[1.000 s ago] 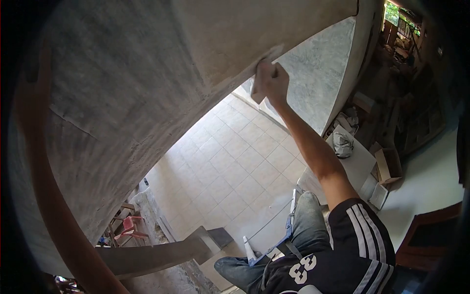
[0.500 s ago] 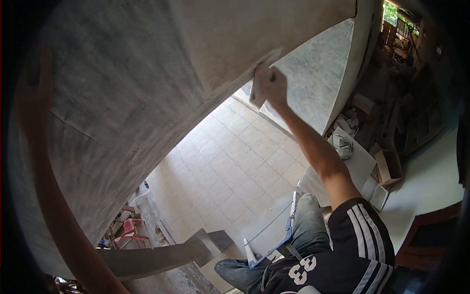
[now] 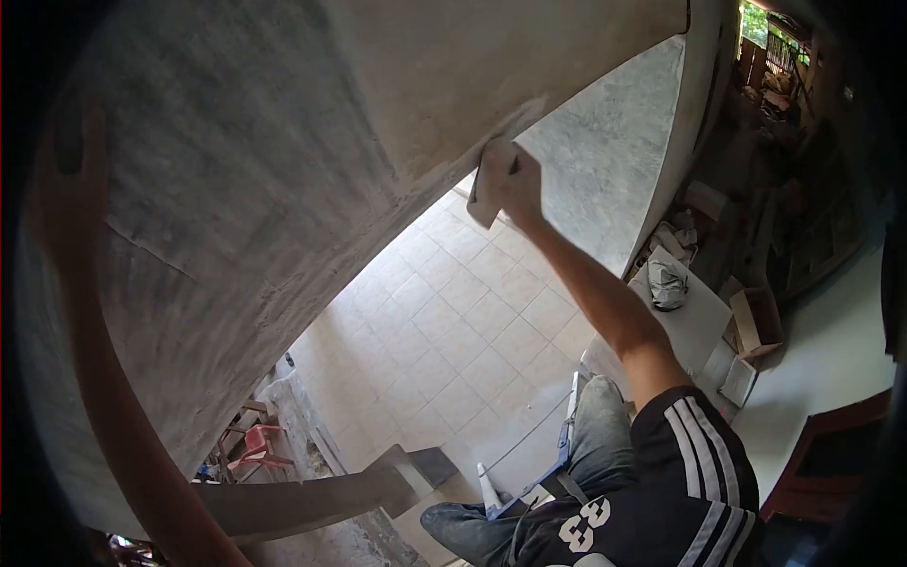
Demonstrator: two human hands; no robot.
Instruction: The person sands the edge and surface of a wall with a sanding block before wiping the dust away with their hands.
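Observation:
My right hand (image 3: 510,180) is closed around a pale, flat piece of sandpaper (image 3: 483,210), right at the lower edge of the grey plastered surface (image 3: 265,142). The sheet's lower end sticks out below my fingers; the rest is hidden in my grip. A lighter, rubbed streak runs along the edge just above that hand. At the dim far left, my left hand (image 3: 68,208) is raised against the plaster with its fingers stretched out and apart. A dark patch shows between those fingers.
Beneath me is a blue and white stepladder (image 3: 564,442), high over the tiled floor (image 3: 453,312). A grey plastered beam (image 3: 312,506) crosses below. A red chair (image 3: 260,442) stands lower left. At right are a white board (image 3: 675,307) with a grey bag (image 3: 668,283) and a cardboard box (image 3: 756,321).
My right hand has moved down and left along the plaster edge with the sandpaper. My left hand stays nearly in place, and the view has shifted slightly.

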